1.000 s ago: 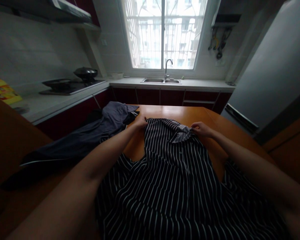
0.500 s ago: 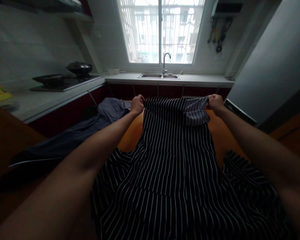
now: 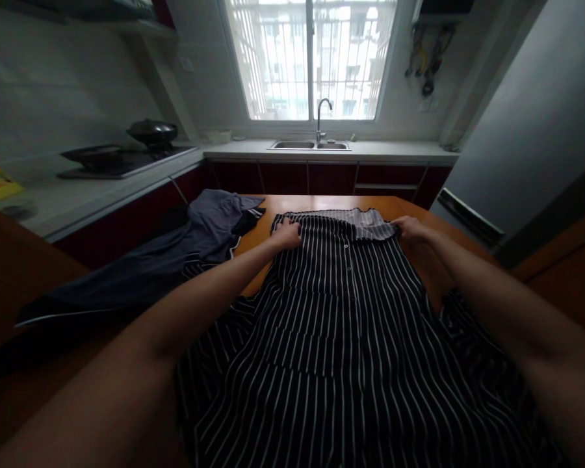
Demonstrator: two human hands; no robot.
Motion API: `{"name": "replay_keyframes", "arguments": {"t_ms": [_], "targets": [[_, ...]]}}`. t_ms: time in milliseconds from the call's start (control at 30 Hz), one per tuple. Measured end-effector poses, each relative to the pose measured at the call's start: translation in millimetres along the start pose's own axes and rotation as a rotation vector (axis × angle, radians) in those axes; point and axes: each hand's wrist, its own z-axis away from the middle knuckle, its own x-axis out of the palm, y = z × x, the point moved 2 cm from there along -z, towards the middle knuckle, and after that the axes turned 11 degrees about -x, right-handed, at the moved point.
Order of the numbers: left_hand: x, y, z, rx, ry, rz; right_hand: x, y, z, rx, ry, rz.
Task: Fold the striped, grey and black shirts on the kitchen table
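Note:
A black shirt with thin white stripes (image 3: 316,325) lies spread before me on a wooden table, small buttons showing down its front. Its far end is partly folded over, showing a paler underside (image 3: 370,224). My left hand (image 3: 287,234) rests on the far left corner, its fingers bent and slightly apart against the fabric. At the far right corner, my right hand (image 3: 412,229) pinches the shirt's edge between thumb and fingers. Both forearms reach across the garment and cover parts of its sides.
A grey-blue garment with dark, white-edged parts (image 3: 175,253) lies on the left of the wooden table (image 3: 312,203). Beyond are a counter with a sink (image 3: 295,145), a tap (image 3: 319,120), a stove with pans (image 3: 153,132), and a grey refrigerator (image 3: 526,123) on the right.
The shirt's far end has come down toward the table and nearer me. Both hands have lowered; the left has moved inward from the corner, the right still holds its edge.

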Motion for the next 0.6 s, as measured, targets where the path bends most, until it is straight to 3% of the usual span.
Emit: {"name": "replay_keyframes", "arguments": {"t_ms": [167, 367, 600], "targets": [[3.7, -2.8, 10.4, -0.004, -0.06, -0.052, -4.6, 16.8, 5.9, 0.03, 0.02, 0.069], [7.4, -23.5, 13.2, -0.028, -0.011, -0.048, -33.1, 21.7, -3.0, 0.097, 0.174, -0.012], [-6.5, -45.2, -38.9, -0.081, 0.13, 0.039, -51.9, 16.3, -13.5, 0.253, 0.308, -0.115]]}}
